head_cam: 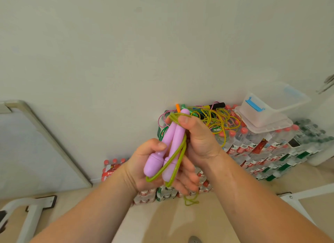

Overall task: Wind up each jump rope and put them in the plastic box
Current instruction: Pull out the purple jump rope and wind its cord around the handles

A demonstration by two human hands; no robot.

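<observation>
A bare left forearm and a bare right forearm rise from the bottom edge and meet in the middle. The left hand lies palm up. Its fingers curl loosely beneath the rounded ends of two pale purple plastic jump-rope handles, and its thumb is pressed onto the neck of one handle. The right hand is higher, back towards the camera, with its fingers and thumb clamped round the narrow upper ends of the same handles.

The handles are smooth, slim and bulb-ended, and lie side by side, tilted. A glossy yellow-green cord runs in long loops alongside them, crosses under the right thumb, and dangles in a small loose loop below the left fingers.

Beyond the right fingers, a tangled heap of thin yellow, green and pink jump ropes lies on shrink-wrapped packs of red-capped water bottles, stacked against a white wall. Further right on that stack stands a clear plastic box with a blue latch, well apart from both hands. Far left of the fingers, a white framed board leans on the wall.
</observation>
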